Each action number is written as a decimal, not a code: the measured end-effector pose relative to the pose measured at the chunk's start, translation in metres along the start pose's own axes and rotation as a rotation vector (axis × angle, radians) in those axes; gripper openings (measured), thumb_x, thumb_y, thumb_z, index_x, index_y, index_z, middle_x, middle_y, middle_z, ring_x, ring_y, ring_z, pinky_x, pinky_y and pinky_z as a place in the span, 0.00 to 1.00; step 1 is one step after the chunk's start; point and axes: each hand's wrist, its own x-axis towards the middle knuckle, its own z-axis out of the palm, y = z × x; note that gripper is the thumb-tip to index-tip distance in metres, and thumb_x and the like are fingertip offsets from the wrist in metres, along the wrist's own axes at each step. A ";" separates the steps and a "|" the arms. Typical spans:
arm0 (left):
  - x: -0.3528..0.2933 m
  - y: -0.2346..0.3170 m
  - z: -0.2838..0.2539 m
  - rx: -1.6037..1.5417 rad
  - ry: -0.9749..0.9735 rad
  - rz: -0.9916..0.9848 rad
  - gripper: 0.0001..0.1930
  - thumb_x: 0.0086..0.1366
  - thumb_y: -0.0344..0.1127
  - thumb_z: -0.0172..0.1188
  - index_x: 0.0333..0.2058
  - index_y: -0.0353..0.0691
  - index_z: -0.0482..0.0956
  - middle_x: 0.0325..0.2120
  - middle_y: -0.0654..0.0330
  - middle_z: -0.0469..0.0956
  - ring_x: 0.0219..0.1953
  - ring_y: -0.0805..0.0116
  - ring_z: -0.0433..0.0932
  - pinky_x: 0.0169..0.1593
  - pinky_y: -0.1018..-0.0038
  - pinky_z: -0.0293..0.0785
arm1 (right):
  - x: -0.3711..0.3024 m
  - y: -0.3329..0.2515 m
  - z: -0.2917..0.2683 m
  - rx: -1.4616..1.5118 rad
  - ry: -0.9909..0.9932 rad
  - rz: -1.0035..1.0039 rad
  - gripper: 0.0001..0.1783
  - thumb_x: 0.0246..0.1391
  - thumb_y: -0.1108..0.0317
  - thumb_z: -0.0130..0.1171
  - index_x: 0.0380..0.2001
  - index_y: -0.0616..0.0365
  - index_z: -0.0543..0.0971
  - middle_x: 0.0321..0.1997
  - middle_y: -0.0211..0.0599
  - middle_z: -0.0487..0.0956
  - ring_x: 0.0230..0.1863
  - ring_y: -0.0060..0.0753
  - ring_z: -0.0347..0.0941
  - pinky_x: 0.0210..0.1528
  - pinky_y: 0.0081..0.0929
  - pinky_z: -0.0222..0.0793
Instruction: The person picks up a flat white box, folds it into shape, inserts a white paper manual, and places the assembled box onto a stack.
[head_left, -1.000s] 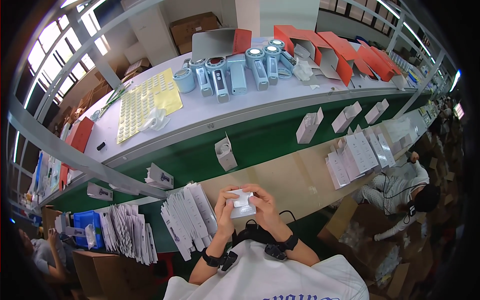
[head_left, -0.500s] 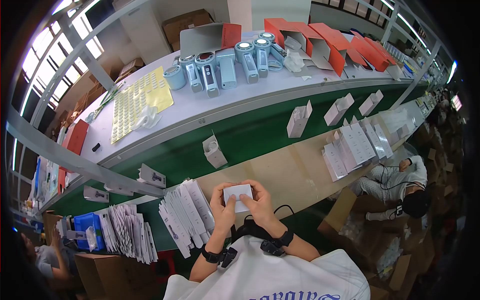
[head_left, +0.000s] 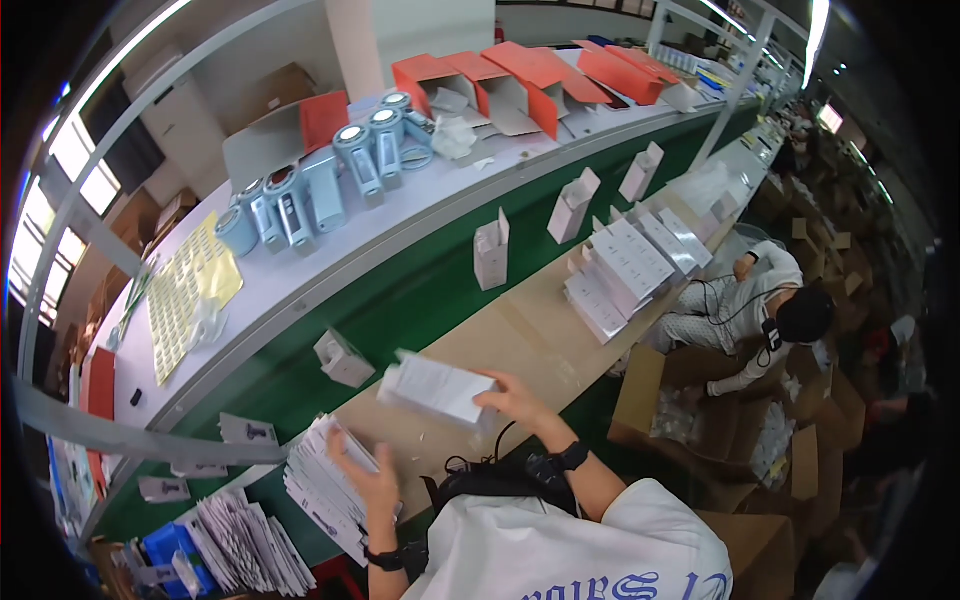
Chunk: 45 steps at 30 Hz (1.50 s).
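My right hand (head_left: pixel 517 402) grips one end of a white carton (head_left: pixel 440 388), unfolded into a box shape and tilted over the brown work surface (head_left: pixel 408 428). Motion smears the carton's lower edge, and its far-left end has flaps standing out. Away from it, my left hand (head_left: pixel 368 474) is open with its fingers apart, over the edge of a stack of flattened white cartons (head_left: pixel 325 495). Whether it touches the stack I cannot tell. An upright open carton (head_left: pixel 343 358) stands just beyond, against the green panel.
On the raised shelf (head_left: pixel 400 215) are light-blue handheld devices (head_left: pixel 290 205), a yellow sticker sheet (head_left: pixel 190 305) and red boxes (head_left: pixel 520 85). More white cartons (head_left: pixel 630 265) are piled at right. A seated person (head_left: pixel 750 310) is beside brown cardboard boxes (head_left: pixel 640 395). A metal post (head_left: pixel 150 440) crosses at left.
Both hands were together on a carton end, thumbs pressing it. My left hand has let go and moved left to the stack; my right hand now holds the carton tilted sideways. The view has shifted right.
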 end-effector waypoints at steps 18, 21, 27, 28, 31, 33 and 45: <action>-0.047 -0.160 -0.092 0.664 -0.255 -0.451 0.15 0.61 0.29 0.47 0.45 0.24 0.68 0.34 0.32 0.74 0.38 0.32 0.72 0.42 0.49 0.68 | 0.028 0.050 -0.152 -1.060 0.710 -0.140 0.25 0.51 0.70 0.59 0.54 0.59 0.70 0.55 0.51 0.70 0.58 0.43 0.67 0.56 0.49 0.64; -0.025 -0.066 -0.043 0.505 -0.197 -0.078 0.25 0.59 0.20 0.43 0.57 0.24 0.60 0.58 0.38 0.62 0.62 0.44 0.60 0.65 0.59 0.53 | 0.019 0.020 -0.032 -0.014 0.152 -0.059 0.24 0.58 0.65 0.56 0.56 0.59 0.68 0.50 0.44 0.75 0.49 0.38 0.74 0.47 0.36 0.72; -0.013 0.042 0.005 0.324 -0.552 0.248 0.31 0.55 0.26 0.53 0.59 0.26 0.57 0.60 0.34 0.56 0.64 0.40 0.54 0.65 0.49 0.48 | 0.008 -0.019 0.070 0.374 -0.212 0.158 0.24 0.56 0.70 0.53 0.57 0.63 0.66 0.48 0.40 0.75 0.48 0.32 0.74 0.48 0.31 0.72; -0.008 0.048 0.005 0.307 -0.637 0.276 0.35 0.54 0.28 0.58 0.60 0.27 0.56 0.61 0.34 0.53 0.65 0.40 0.51 0.65 0.47 0.46 | 0.009 -0.017 0.070 0.291 -0.219 0.166 0.25 0.56 0.72 0.52 0.57 0.64 0.66 0.48 0.40 0.75 0.49 0.32 0.74 0.48 0.30 0.72; 0.015 0.064 -0.005 0.302 -0.693 0.238 0.45 0.47 0.35 0.66 0.61 0.29 0.52 0.62 0.34 0.49 0.66 0.39 0.46 0.66 0.45 0.41 | -0.003 -0.017 0.060 0.270 -0.270 0.128 0.23 0.54 0.73 0.52 0.54 0.66 0.68 0.47 0.40 0.75 0.47 0.32 0.74 0.46 0.29 0.72; 0.028 0.072 -0.012 0.329 -0.637 0.105 0.57 0.39 0.42 0.74 0.62 0.30 0.47 0.63 0.34 0.45 0.67 0.38 0.42 0.66 0.43 0.37 | -0.011 -0.019 0.055 0.259 -0.293 0.115 0.22 0.53 0.74 0.52 0.53 0.67 0.69 0.46 0.40 0.75 0.46 0.32 0.75 0.45 0.28 0.73; 0.035 0.075 -0.008 0.315 -0.830 0.297 0.63 0.30 0.47 0.76 0.62 0.29 0.47 0.60 0.34 0.47 0.65 0.36 0.44 0.66 0.45 0.37 | 0.008 -0.013 0.025 0.041 -0.466 0.175 0.21 0.42 0.76 0.62 0.43 0.71 0.76 0.39 0.39 0.80 0.38 0.29 0.77 0.41 0.24 0.73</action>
